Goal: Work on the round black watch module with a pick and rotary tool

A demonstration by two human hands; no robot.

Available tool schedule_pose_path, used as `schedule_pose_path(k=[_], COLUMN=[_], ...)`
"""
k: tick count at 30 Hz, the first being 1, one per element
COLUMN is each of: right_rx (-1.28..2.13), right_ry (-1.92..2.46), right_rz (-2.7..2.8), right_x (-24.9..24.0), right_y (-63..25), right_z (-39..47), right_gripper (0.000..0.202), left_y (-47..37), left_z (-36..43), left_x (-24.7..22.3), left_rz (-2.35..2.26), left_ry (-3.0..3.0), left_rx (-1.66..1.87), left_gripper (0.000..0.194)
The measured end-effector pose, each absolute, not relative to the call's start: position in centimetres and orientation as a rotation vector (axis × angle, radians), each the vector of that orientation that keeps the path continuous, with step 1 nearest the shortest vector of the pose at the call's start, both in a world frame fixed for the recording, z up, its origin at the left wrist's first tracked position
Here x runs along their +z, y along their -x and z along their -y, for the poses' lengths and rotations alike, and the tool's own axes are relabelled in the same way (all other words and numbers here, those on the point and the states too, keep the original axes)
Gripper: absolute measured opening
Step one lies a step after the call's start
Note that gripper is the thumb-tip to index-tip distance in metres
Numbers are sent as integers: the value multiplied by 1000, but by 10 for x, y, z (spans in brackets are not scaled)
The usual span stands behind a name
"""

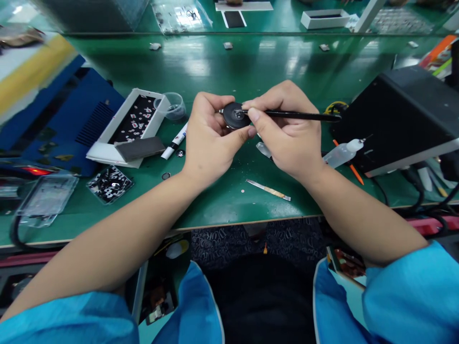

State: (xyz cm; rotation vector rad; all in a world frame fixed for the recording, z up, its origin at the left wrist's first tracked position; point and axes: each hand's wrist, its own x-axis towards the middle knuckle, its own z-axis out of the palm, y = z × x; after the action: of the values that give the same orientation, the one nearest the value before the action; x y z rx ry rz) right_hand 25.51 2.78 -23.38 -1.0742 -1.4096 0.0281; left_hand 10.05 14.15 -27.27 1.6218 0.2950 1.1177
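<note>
My left hand grips a small round black disc by its edge, thumb below and index finger above. A lighter ring with shiny bits shows at the disc's centre. Pinched in my right hand is a thin black tweezers-like tool, lying nearly level. Its tip meets the middle of the disc; what the tip touches is too small to tell. Below the hands a flat metal strip with a tan middle lies on the green bench, near a tiny round piece.
At left are a white box of small pieces, a clear cup, a marker and a clear tray of black parts. A dropper bottle, an orange stick and a black machine stand right.
</note>
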Motion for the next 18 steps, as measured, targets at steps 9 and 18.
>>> schedule_pose_path(k=[9, 18], right_rx=[8, -44], right_ry=[1059, 943], right_rz=[1358, 1357], right_x=[-238, -239], right_y=[-257, -257], right_z=[-31, -34], right_gripper=[26, 22], left_y=[-103, -102], left_z=[-139, -140], left_x=[-278, -277], left_rz=[-327, -288], left_ry=[-1625, -1618], left_rx=[1128, 1130], left_gripper=[87, 89])
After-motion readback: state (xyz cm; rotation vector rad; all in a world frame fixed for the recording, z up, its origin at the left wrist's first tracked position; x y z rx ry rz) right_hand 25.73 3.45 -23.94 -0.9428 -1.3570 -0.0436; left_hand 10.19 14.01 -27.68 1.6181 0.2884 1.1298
